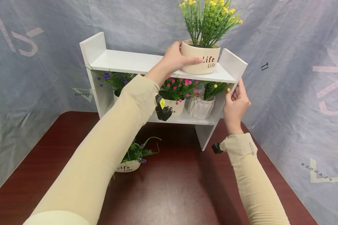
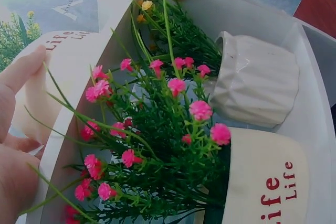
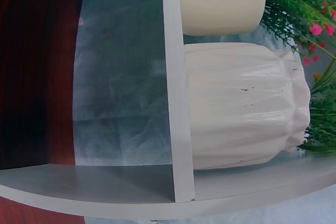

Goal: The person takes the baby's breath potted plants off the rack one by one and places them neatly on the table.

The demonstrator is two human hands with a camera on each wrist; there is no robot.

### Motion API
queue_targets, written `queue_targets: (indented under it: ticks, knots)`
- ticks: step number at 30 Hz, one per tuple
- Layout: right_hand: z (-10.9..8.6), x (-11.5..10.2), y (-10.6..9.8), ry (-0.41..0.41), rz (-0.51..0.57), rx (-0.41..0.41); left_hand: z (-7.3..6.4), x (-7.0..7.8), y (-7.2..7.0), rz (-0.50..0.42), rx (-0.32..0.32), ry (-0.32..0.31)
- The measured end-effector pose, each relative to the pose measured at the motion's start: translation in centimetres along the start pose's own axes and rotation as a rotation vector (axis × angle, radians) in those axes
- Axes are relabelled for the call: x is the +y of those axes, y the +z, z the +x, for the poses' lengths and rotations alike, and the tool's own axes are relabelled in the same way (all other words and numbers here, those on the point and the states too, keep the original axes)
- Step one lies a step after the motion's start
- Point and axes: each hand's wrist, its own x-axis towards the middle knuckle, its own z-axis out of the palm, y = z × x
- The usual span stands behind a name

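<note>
My left hand [image 1: 176, 59] grips the left side of a cream flower pot [image 1: 194, 64] with yellow flowers, thumb across its front lettering. That pot is at the right end of the white shelf's top board [image 1: 126, 59]. In the left wrist view the same hand [image 2: 16, 124] lies against the pot [image 2: 58, 56]. My right hand [image 1: 237, 104] holds the edge of the shelf's right side panel [image 1: 233, 67], its fingers partly hidden behind. Below the top board stand a cream pot with pink flowers [image 1: 178, 89] and a white ridged pot [image 1: 201, 107] with yellow flowers.
A pot with purple-blue flowers [image 1: 116, 81] stands at the left of the middle board, partly behind my left arm. Another cream pot [image 1: 128, 167] with purple flowers sits on the dark red table [image 1: 163, 193]. Grey cloth [image 1: 293, 87] hangs behind and beside the table.
</note>
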Motion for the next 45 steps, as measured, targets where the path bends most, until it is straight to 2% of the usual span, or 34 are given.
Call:
queue_targets:
  ticks: [10,18,23,28,36,45]
  knots:
    - [0.2,0.7,0.3,0.03,0.017,-0.007,0.1,-0.5,-0.2,0.018,0.037,0.04]
    - [0.1,0.9,0.7,0.037,-0.035,0.014,0.0,-0.9,-0.4,0.049,0.089,0.105]
    - [0.1,1.0,0.9,0.039,-0.037,0.02,-0.3,-1.0,-0.5,0.033,0.117,0.114]
    - [0.1,0.9,0.9,0.017,-0.012,0.016,-1.0,-1.4,-0.8,0.032,0.099,0.156]
    - [0.4,1.3,0.9,-0.012,0.017,0.013,-2.4,-2.4,-0.6,-0.012,0.076,0.298]
    - [0.6,1.5,0.9,-0.01,0.004,0.029,-3.9,-3.1,-0.2,-0.044,0.053,0.316]
